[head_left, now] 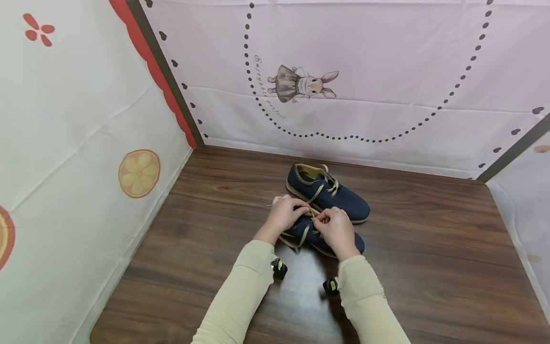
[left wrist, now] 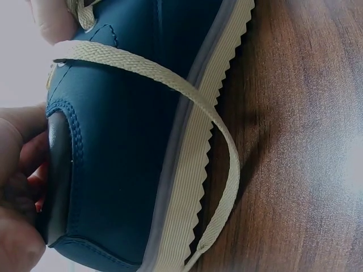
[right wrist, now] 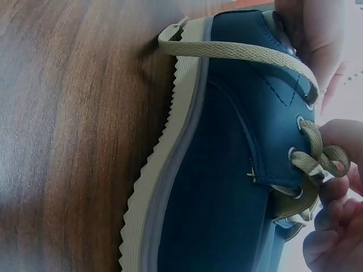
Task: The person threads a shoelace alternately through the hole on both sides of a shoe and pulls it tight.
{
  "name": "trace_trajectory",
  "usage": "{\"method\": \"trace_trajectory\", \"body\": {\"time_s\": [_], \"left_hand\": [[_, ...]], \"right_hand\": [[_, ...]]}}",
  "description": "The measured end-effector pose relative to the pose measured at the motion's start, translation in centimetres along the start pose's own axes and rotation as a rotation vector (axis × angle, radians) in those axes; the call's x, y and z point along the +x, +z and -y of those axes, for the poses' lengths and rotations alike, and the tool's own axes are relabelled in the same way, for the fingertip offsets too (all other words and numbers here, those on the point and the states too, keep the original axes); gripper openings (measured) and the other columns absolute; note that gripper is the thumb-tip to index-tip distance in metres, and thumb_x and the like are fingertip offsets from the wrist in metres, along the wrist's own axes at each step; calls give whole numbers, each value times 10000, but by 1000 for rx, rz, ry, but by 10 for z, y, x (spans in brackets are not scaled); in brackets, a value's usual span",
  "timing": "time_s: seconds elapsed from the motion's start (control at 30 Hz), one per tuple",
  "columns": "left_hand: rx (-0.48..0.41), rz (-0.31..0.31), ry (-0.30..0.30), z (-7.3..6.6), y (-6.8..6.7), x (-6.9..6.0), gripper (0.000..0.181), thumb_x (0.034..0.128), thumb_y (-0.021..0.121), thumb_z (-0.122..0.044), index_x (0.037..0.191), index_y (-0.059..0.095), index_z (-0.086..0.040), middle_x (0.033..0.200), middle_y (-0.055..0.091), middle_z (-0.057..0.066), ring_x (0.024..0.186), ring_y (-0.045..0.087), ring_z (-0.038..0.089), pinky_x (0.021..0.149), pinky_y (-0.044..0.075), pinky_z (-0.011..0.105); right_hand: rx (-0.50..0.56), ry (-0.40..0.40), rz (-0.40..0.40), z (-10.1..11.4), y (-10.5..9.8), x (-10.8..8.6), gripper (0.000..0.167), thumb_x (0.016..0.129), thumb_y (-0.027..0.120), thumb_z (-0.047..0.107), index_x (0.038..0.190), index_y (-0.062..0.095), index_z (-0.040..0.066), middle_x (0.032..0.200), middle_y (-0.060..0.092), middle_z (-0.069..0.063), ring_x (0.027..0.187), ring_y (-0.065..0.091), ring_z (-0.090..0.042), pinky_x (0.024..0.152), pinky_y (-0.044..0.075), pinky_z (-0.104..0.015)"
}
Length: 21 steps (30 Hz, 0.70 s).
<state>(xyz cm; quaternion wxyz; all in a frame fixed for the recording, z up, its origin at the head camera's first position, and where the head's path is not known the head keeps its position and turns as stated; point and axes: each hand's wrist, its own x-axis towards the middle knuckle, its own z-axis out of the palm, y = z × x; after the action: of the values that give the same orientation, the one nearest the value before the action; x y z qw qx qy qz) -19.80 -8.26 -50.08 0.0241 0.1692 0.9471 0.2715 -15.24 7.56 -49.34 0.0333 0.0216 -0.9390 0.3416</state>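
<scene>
A navy blue lace-up shoe with a pale ridged sole stands on the wooden table, both hands over it. My right hand pinches the beige shoelace by the eyelets with thumb and fingertips. At the shoe's opening, my left hand has curled fingers, thumb and forefinger together on the lace; a thin lace tip pokes out behind it. A loose lace end drapes down the near side to the table. The left fingers partly hide the collar.
A matching navy shoe with its own beige laces lies just beyond, toes also to the right. Printed cloth walls border the wooden table at the back and sides. Black wrist cameras hang beneath the sleeves.
</scene>
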Motion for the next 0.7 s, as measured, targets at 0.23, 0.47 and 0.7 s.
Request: {"method": "trace_trajectory", "body": {"time_s": [0.23,0.47,0.7], "left_hand": [[-67,13,0,2,-1,1,193,901,608,-306,977,732,-180,906,692,-60,791,498,143,932,273,376],[-112,143,-107,-7,-4,12,267,959,502,-335,1054,704,-188,1011,673,-50,995,528,195,926,243,403],[0,351,-194,-15,-10,24,314,953,475,-411,946,710,-203,945,659,-56,1023,467,227,910,234,431]], "right_hand": [[-60,10,-15,5,1,3,101,795,712,196,711,699,141,717,496,4,692,436,-186,600,391,-315],[-54,-40,-198,1,17,4,210,769,771,209,709,589,123,682,448,-2,665,401,-189,557,359,-301],[-76,-81,-289,-8,19,7,400,706,809,298,706,446,130,630,417,7,614,383,-184,513,315,-305]]}}
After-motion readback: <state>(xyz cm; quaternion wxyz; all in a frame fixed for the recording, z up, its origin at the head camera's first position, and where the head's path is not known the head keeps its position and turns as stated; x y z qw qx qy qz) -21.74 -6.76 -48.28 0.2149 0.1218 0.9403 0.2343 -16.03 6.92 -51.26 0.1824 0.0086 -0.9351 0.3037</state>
